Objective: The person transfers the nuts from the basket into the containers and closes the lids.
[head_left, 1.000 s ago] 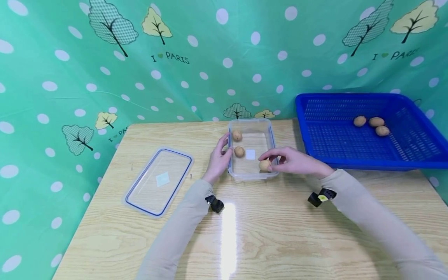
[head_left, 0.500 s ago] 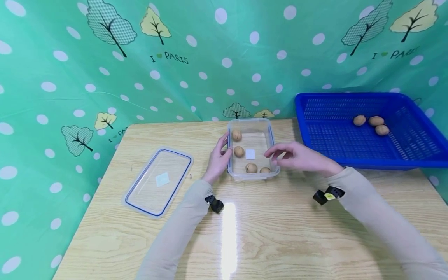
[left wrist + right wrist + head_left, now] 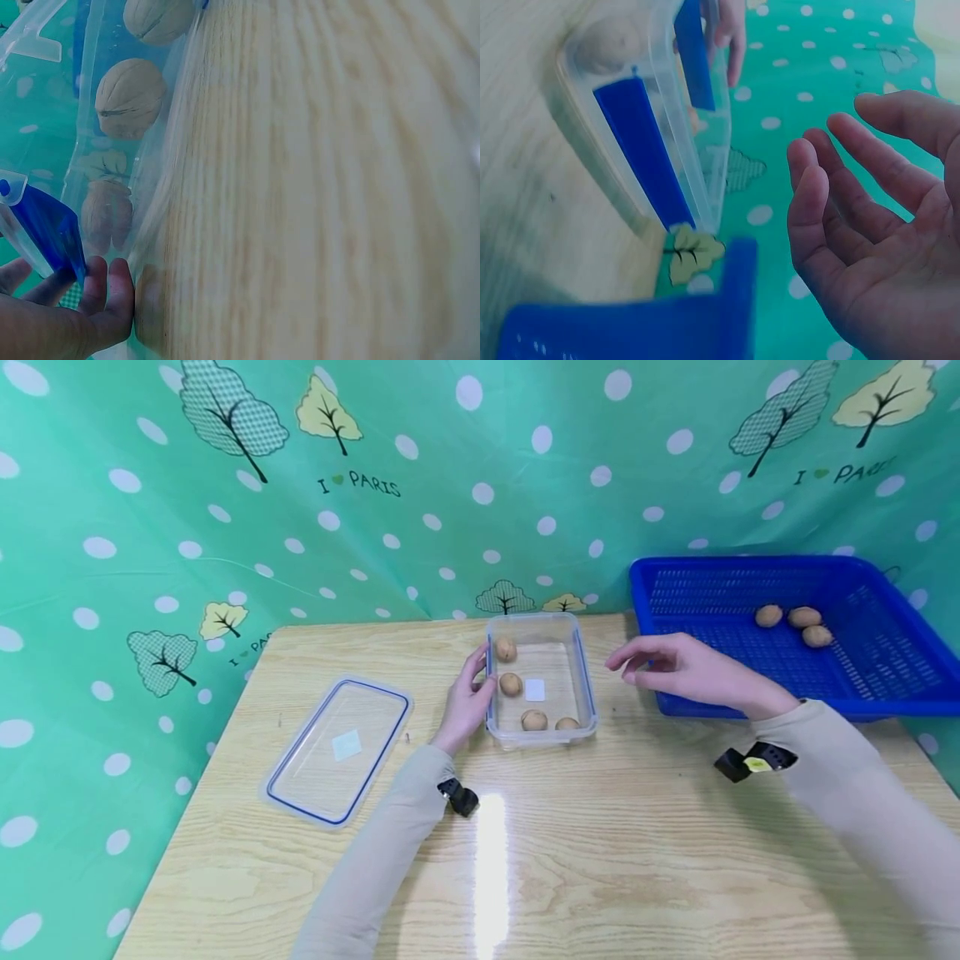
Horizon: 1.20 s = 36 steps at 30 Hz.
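A clear plastic food box (image 3: 542,737) with blue sealing strips stands without a lid near the table's back edge. Inside it several walnuts (image 3: 534,720) lie along the left and front walls, beside a small white square. My left hand (image 3: 467,703) holds the box's left side; in the left wrist view, its fingertips (image 3: 120,281) meet the wall by a blue locking flap (image 3: 56,229). To the right of the box, my right hand (image 3: 686,670) hovers with loosely bent, apart fingers and nothing in them. It partly covers the blue basket's near left corner in the head view.
The blue slotted basket (image 3: 817,703) stands on the right, with three walnuts (image 3: 804,617) towards its far side. A clear lid (image 3: 341,752) with a blue seal lies on the left. Behind the wooden table (image 3: 600,860) hangs a green dotted cloth (image 3: 420,460).
My right hand has let go of a walnut at the box's front right corner and moved right towards the basket. The left hand has stayed at the box.
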Tool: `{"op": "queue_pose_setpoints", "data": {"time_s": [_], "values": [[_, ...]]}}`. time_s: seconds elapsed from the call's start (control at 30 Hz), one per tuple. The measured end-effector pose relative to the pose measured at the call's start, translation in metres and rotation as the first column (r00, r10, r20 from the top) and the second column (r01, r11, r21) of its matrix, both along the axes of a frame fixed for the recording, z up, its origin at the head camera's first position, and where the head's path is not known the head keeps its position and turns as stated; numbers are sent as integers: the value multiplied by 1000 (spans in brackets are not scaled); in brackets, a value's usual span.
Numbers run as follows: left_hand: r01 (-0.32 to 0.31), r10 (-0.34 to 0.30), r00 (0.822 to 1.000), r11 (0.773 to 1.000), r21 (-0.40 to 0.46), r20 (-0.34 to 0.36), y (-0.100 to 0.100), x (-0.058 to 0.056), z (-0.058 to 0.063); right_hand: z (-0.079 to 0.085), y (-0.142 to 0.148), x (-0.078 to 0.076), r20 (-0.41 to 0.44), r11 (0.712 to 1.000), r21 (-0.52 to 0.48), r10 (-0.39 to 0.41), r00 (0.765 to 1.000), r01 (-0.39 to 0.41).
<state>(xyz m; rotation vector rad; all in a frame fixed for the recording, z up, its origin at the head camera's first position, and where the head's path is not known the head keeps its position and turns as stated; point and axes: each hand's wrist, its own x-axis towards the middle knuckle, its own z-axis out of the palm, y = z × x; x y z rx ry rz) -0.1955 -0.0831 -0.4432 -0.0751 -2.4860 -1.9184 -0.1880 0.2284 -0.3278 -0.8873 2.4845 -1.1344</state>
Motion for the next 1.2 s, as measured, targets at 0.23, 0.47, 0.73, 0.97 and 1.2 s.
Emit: {"op": "queue_pose_setpoints", "data": {"time_s": [0.23, 0.47, 0.73, 0.97, 1.2], "values": [[-3, 3, 1000, 1000, 2, -2, 0, -1, -1, 16, 17, -1, -17, 989, 54, -138, 990, 139], [3, -3, 1000, 1000, 15, 6, 0, -1, 0, 34, 38, -8, -72, 975, 106, -187, 980, 194], [-7, 7, 1000, 1000, 6, -2, -1, -1, 0, 38, 68, -27, -76, 956, 185, -217, 973, 228], [7, -7, 1000, 1000, 10, -4, -1, 0, -1, 30, 91, -43, -77, 942, 228, -234, 969, 245], [-1, 1, 1000, 1000, 21, 1, 0, 0, -1, 27, 111, -53, -47, 924, 251, -284, 958, 287]]}}
